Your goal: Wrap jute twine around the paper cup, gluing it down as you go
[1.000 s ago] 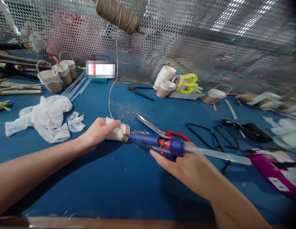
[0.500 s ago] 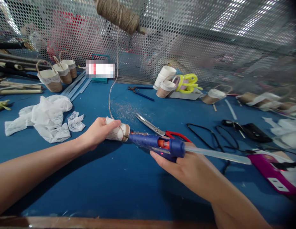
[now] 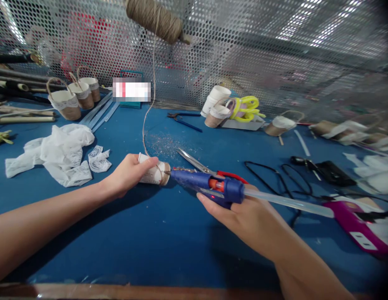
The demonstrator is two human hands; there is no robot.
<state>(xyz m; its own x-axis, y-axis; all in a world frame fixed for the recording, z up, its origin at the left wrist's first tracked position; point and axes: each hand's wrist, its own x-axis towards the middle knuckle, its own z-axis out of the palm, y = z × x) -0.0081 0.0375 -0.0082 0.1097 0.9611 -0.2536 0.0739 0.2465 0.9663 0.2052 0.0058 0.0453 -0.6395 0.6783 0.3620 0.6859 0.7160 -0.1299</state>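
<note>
A white paper cup (image 3: 150, 176) lies on its side in my left hand (image 3: 130, 171), its base turned to the right. Twine (image 3: 144, 135) runs down from a spool (image 3: 154, 21) on the mesh and wraps round the cup near its base. My right hand (image 3: 244, 214) is closed round a blue glue gun (image 3: 194, 180), a clear glue stick (image 3: 288, 203) poking out of its back. The gun's nozzle meets the cup's base end, close to the twine. Just behind the gun lie scissors (image 3: 197, 160) with red handles, partly hidden by it.
White lace (image 3: 61, 154) is heaped at left, with several small lace-trimmed baskets (image 3: 69, 109) behind. Blue-handled pliers (image 3: 187, 121), stacked cups (image 3: 214, 100) and a yellow coil (image 3: 245, 109) sit at the back. At right are a black cord (image 3: 269, 175) and a purple power strip (image 3: 353, 227).
The glue gun's nozzle has shifted slightly up and left along the cup's base end. My left hand and the cup stay in place.
</note>
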